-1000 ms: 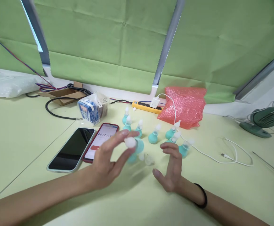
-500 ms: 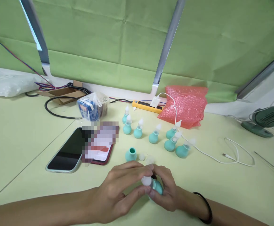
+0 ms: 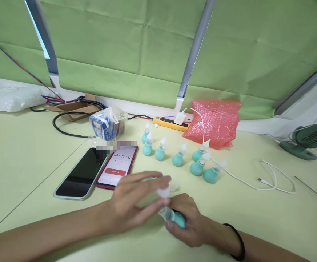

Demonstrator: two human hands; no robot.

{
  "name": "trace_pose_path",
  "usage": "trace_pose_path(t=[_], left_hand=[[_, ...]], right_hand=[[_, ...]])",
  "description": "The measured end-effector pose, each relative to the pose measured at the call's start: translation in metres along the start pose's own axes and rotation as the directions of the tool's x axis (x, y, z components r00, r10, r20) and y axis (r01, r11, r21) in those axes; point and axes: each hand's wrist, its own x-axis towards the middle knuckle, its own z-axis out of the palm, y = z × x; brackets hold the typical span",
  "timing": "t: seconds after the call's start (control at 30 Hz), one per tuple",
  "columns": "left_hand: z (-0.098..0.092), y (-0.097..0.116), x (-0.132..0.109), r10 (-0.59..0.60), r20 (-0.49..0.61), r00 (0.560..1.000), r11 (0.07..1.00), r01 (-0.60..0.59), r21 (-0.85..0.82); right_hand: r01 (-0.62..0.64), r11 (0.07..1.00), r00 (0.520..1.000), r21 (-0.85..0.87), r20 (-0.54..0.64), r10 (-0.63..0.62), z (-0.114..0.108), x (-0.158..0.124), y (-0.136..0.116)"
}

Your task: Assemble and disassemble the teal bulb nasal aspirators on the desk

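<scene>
A teal squeeze bulb sits inside the right hand's grip, its clear neck sticking out toward ten o'clock. That grip is closed round the bulb, thumb along the near side and fingers curled over the far side. The left hand's grip is narrow, pinching a blurred white tip at twelve o'clock from the neck, just beside it; the thumb of that hand lies between the two.

The left forearm slants in from eight o'clock, back of the hand up, fingers stretched toward two. The right forearm extends from four o'clock, with a black band at the wrist.

Behind the left fingers, a second teal bulb shows only in part. Toward twelve and one o'clock, seven teal bulbs with white tips stand or lean on the counter. A lit phone lies at ten o'clock.
</scene>
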Motion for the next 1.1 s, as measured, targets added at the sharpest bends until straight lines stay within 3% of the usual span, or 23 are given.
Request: trace_pose_path(t=[0.1, 0.13, 0.2, 0.27, 0.33, 0.4, 1.1], left_hand=[[-0.005, -0.020, 0.011, -0.205, -0.053, 0.977, 0.976, 0.208, 0.062], [-0.006, -0.029, 0.012, -0.245, -0.024, 0.969, 0.963, 0.246, 0.113], [-0.007, -0.045, 0.014, -0.319, 0.123, 0.940, 0.931, 0.286, 0.226], [-0.006, -0.056, 0.013, -0.409, 0.257, 0.876, 0.889, 0.318, 0.328], [-0.004, -0.061, 0.011, -0.480, 0.352, 0.804, 0.855, 0.338, 0.394], [-0.001, -0.062, 0.009, -0.504, 0.407, 0.762, 0.844, 0.335, 0.419], [0.001, -0.062, 0.008, -0.519, 0.464, 0.718, 0.806, 0.230, 0.545]], right_hand=[[-0.023, 1.000, 0.999, 0.007, 0.034, 0.023, -0.001, 0.000, -0.001], [-0.012, 1.000, 0.999, 0.003, 0.030, 0.012, -0.001, 0.000, -0.001], [0.010, 1.000, 1.000, -0.005, 0.021, -0.009, 0.000, 0.000, 0.000], [0.019, 1.000, 1.000, -0.006, 0.018, -0.019, 0.000, -0.001, 0.000], [0.019, 1.000, 1.000, -0.001, 0.014, -0.019, 0.001, -0.001, 0.001], [0.019, 1.000, 1.000, 0.001, 0.015, -0.019, 0.002, -0.001, 0.002], [-0.006, 1.000, 1.000, 0.026, 0.025, 0.006, 0.001, -0.002, 0.001]])
